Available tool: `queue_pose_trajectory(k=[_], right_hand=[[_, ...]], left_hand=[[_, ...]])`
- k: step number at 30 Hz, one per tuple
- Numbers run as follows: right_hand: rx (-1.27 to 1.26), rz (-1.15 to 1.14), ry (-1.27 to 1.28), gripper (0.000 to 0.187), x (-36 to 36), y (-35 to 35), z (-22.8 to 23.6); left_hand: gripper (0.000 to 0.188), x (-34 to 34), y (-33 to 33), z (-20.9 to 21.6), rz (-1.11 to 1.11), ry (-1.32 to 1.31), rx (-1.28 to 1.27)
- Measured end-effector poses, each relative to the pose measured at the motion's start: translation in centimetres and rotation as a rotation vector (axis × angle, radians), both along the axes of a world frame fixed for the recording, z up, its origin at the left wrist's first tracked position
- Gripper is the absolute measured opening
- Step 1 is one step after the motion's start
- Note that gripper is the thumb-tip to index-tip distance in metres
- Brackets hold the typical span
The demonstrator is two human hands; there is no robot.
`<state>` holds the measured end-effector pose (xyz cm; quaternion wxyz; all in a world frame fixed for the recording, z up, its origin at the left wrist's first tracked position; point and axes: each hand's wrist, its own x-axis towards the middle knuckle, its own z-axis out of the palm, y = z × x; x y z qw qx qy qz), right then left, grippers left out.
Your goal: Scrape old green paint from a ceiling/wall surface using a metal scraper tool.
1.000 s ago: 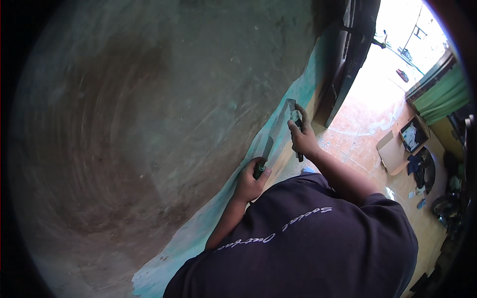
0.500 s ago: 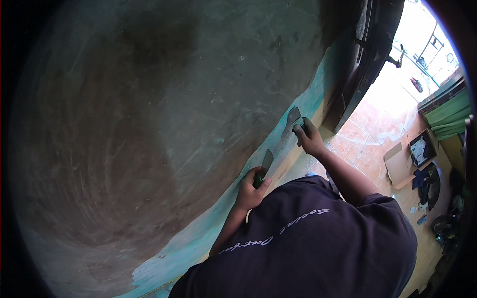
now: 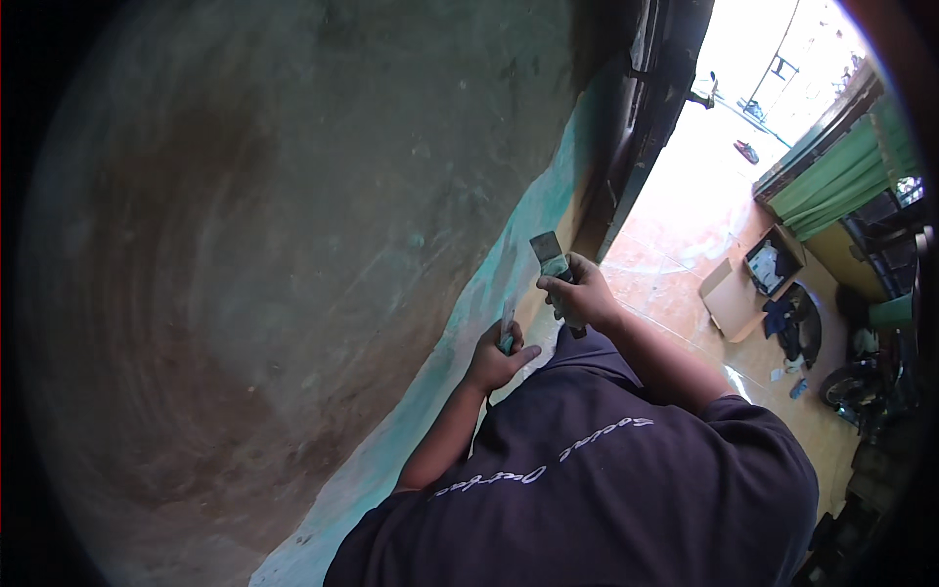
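Observation:
A putty knife (image 3: 545, 249) with a short, wide metal blade and a smeared handle is gripped in my right hand (image 3: 589, 298). Its blade points up and away from me, seemingly apart from the wall. My left hand (image 3: 495, 363) is closed round the handle of a second scraper (image 3: 508, 318), whose blade shows almost edge-on beside the wall. Grey-brown plaster (image 3: 323, 235) covers most of the wall (image 3: 196, 323). Along its lower part runs a ragged turquoise painted strip (image 3: 430, 382), close to both hands.
A dark door (image 3: 650, 117) with a handle stands ahead, beside a bright doorway. On the tiled floor (image 3: 660, 269) at right lie an open cardboard box (image 3: 773, 262) and dark cloths (image 3: 802, 323). A green curtain (image 3: 831, 191) hangs beyond; a red shoe (image 3: 746, 152) lies outside.
My right hand has drawn its putty knife back from the wall toward me. The left scraper has turned from broadside to nearly edge-on. The whole view has swung somewhat to the right.

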<state>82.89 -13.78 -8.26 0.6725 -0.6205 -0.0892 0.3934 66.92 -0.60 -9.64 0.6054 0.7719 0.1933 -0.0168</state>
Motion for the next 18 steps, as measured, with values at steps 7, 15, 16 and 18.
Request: queue_pose_trajectory(k=[7, 15, 16, 18], right_hand=[[-0.064, 0.124, 0.066, 0.028, 0.7, -1.0, -3.4], [0.092, 0.597, 0.090, 0.017, 7.5, 2.4, -7.0], [0.098, 0.690, 0.025, 0.016, 8.4, 2.5, -7.3], [0.016, 0.861, -0.005, 0.017, 9.8, 2.3, -7.6]], left_hand=[[0.020, 2.4, -1.3, -2.1, 0.126, 0.084, -0.082], [0.024, 5.6, -2.2, -12.2, 0.344, 0.049, -0.195], [0.024, 6.6, -2.8, -12.2, 0.394, 0.057, -0.193], [0.027, 8.7, -3.7, -11.9, 0.483, 0.149, -0.172]])
